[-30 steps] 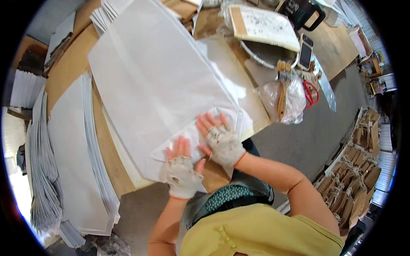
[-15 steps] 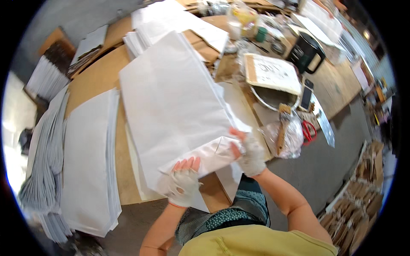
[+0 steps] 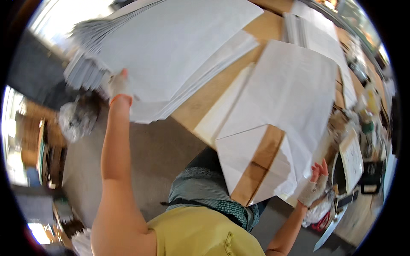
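At the near corner of a stack of large white paper sheets (image 3: 158, 47), my gloved left hand (image 3: 117, 83) rests at the edge. One fingertip points out over the paper; the other fingers are blurred or hidden. My gloved right hand (image 3: 315, 183) is open beside the right edge of a white paper bag (image 3: 290, 89), fingers up and apart, holding nothing. The bag lies on a pile, its near end unfolded into a many-sided flap (image 3: 241, 149) crossed by a brown paper strip (image 3: 260, 164).
Right of the bag are a container with a white lid (image 3: 351, 160), a black kettle (image 3: 371, 177), a phone (image 3: 347, 199) and red-handled scissors (image 3: 322, 222). More white paper (image 3: 314, 32) is stacked behind. A clear plastic bundle (image 3: 77, 119) sits beyond the table's left side.
The view has swung left. My left hand has left the bag and reached the stack on the left. My right hand has let go of the bag's near end, which is now spread out.
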`<state>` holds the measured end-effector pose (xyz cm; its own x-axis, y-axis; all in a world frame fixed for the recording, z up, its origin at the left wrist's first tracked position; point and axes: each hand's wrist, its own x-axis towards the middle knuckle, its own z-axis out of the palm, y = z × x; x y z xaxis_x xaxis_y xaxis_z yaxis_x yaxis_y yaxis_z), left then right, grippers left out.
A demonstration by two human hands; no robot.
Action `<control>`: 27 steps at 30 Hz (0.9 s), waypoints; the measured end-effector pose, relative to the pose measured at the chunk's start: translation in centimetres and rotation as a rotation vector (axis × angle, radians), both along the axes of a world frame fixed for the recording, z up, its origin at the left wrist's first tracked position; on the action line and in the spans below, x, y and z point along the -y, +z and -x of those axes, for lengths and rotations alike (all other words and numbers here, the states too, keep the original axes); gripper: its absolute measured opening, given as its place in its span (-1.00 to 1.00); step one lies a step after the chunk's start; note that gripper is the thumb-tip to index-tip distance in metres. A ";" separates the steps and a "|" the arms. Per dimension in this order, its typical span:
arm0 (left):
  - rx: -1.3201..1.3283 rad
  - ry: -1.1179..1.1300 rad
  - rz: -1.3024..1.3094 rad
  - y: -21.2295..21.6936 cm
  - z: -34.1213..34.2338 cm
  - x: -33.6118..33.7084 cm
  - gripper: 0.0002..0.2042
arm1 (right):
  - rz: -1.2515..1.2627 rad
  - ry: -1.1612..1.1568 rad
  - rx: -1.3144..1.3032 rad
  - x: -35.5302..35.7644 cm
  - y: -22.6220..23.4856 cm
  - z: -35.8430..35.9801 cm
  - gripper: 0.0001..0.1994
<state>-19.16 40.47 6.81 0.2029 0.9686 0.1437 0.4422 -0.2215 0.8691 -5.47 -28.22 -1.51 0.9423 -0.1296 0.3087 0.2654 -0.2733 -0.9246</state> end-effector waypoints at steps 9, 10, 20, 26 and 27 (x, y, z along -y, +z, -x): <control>-0.237 0.116 -1.043 -1.7 -5.4 12.0 -0.62 | 0.124 0.369 -0.482 1.9 -4.4 -0.5 -0.51; 0.091 -0.214 -1.010 -0.1 -8.0 17.9 -0.66 | 0.218 0.380 -0.530 1.1 -4.0 -1.5 -0.45; -0.516 -1.634 -0.255 -12.5 -7.8 37.2 -0.50 | 0.851 0.742 -0.037 -1.2 -1.2 0.1 -0.35; -0.440 -1.829 -0.443 -11.1 -7.0 41.0 -0.11 | 0.810 0.849 -0.102 -6.3 -2.0 1.7 -0.02; -0.471 -1.817 -0.435 -11.0 -7.1 40.5 -0.10 | 0.732 0.856 -0.091 -6.4 -2.3 1.6 0.01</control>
<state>-12.04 -0.06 -4.19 0.8630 -0.4991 -0.0785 -0.3868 -0.7525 0.5330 -7.10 -21.81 -3.80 0.6568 0.7535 -0.0289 0.5654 -0.5175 -0.6423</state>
